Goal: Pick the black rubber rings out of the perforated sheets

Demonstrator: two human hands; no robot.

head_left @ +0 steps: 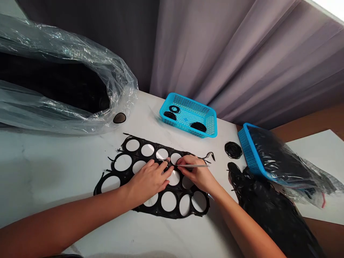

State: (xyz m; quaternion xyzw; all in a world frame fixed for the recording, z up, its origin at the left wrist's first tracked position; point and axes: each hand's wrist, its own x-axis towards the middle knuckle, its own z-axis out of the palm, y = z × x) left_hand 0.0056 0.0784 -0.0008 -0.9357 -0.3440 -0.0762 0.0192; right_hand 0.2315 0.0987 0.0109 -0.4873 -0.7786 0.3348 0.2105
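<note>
A black rubbery sheet (135, 156) with rows of large round holes lies flat on the white table. My left hand (153, 175) rests on its middle with fingers spread, the fingertips near a thin black strand or ring at the edge of a hole. In my right hand (197, 173) a slim silvery tool (195, 166), which looks like tweezers, is pinched between thumb and fingers. Its tip end is hidden by the fingers, close to a hole in the upper row. Loose black strands stick out from the sheet's left and right edges.
A blue perforated basket (212, 132) behind the sheet holds several black rings. To the right are a black coil (233, 150), a heap of black material (274, 215) and another blue basket (247, 148) with a plastic-wrapped black bundle. Clear plastic (118, 71) wraps dark material at left, near a dark oval piece (119, 118).
</note>
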